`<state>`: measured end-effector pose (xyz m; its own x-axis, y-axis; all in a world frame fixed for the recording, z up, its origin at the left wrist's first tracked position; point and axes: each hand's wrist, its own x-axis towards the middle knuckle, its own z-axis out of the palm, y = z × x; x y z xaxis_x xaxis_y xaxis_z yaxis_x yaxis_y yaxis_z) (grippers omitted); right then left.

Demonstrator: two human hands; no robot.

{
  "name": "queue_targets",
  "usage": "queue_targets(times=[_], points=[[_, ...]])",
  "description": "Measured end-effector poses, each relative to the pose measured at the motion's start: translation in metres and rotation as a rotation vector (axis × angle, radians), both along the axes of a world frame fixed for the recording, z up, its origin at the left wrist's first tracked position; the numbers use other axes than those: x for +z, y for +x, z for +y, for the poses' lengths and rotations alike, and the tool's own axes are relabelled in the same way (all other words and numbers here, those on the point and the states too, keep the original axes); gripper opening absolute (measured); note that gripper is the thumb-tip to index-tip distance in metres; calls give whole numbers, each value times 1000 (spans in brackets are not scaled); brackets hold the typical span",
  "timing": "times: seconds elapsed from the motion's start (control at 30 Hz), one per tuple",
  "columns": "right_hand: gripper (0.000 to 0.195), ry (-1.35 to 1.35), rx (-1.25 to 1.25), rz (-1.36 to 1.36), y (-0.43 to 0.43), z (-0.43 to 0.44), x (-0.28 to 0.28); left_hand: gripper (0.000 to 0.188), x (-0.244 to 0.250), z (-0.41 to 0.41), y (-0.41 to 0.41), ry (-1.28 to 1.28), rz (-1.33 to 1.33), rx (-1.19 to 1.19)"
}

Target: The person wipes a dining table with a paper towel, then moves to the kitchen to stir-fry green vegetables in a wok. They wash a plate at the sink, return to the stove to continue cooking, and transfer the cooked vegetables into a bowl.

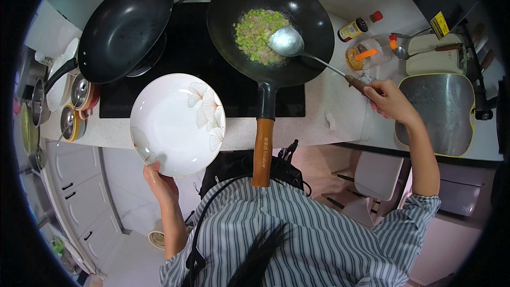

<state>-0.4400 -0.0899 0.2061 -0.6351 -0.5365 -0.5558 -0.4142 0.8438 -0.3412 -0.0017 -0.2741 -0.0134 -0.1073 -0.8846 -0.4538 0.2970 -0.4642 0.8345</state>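
Note:
My left hand (pixel 162 180) grips the near rim of a white plate (pixel 171 127) with a ginkgo-leaf pattern, held up in front of the counter's edge. Nothing lies on the plate. In my right hand (pixel 388 101) is the wooden handle of a metal wok spatula (pixel 287 41). Its blade rests at the right side of chopped green vegetable and pale meat pieces (pixel 257 36) in a dark wok (pixel 310 16). The wok's wooden handle (pixel 263 151) points toward my body. Part of the food is hidden under the blade.
A second black wok (pixel 123 28) stands tilted on the left of the black cooktop (pixel 187 40). To the right are a sauce bottle (pixel 353 29), a seasoning jar (pixel 360 56) and a metal cutting board (pixel 436 113). Small lidded pots (pixel 73 121) sit at the left.

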Motion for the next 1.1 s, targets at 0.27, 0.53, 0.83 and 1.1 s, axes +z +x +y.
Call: queue_targets(times=[0.27, 0.53, 0.83, 1.1], points=[[27, -29, -62, 14, 2, 5, 0, 37, -9, -7, 5, -3, 19, -35], [29, -22, 46, 209, 2, 12, 8, 33, -3, -8, 3, 1, 4, -37], [30, -19, 157, 287, -7, 14, -6, 24, -4, -12, 4, -9, 0, -91], [29, -50, 579, 1121, 15, 2, 2, 28, -4, -13, 2, -41, 13, -102]])
